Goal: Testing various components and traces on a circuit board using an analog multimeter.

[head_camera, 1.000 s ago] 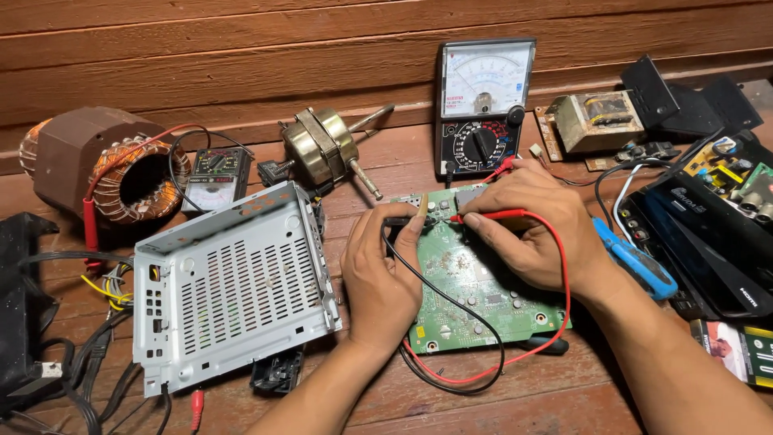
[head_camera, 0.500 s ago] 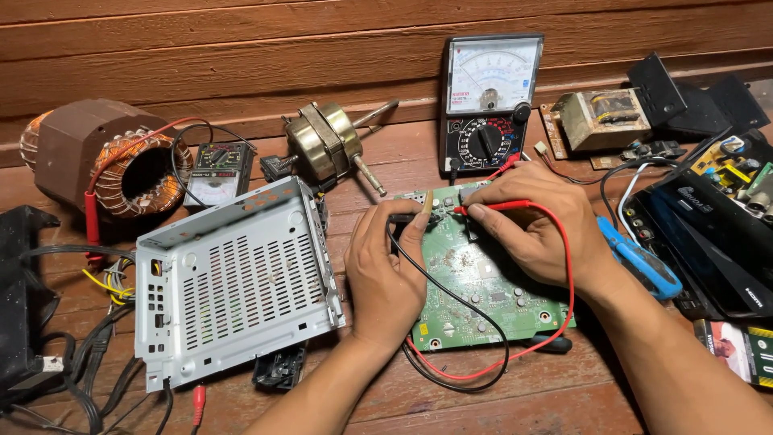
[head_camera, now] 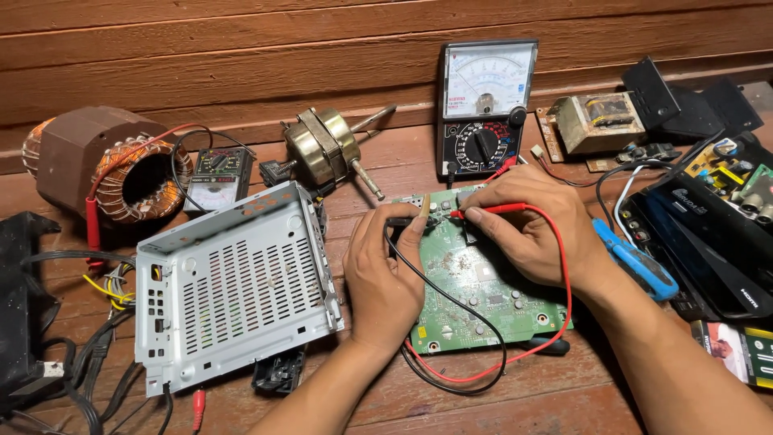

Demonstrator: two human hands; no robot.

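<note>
- The left hand (head_camera: 386,274) lies in the middle of the frame, fingers closed around a black probe (head_camera: 400,219) whose tip points right onto the upper edge of the green circuit board (head_camera: 475,298).
- The right hand (head_camera: 531,221) sits just right of centre, thumb and fingers pinched on a red probe (head_camera: 491,209) whose tip points left; the two probe tips stand near each other at the board's top edge.
- The circuit board lies flat on the wooden table (head_camera: 386,161), under and between both hands; its lower half shows bare below the right palm and to the right of the left wrist.
- A black lead (head_camera: 451,298) runs from the left hand down across the board, and a red lead (head_camera: 564,282) loops from the right hand around the board's right side to the lower edge.
- An analog multimeter (head_camera: 485,105) stands upright above the board, at upper centre, against the wooden wall.
- A perforated metal chassis (head_camera: 233,286) lies left of the left hand, close beside it.
- A small motor with shaft (head_camera: 326,149) lies above the chassis; a copper-wound stator (head_camera: 109,165) sits at upper left, with a small meter (head_camera: 216,173) between them.
- A blue-handled tool (head_camera: 636,262) lies just right of the right wrist.
- A transformer (head_camera: 600,121) sits at upper right.
</note>
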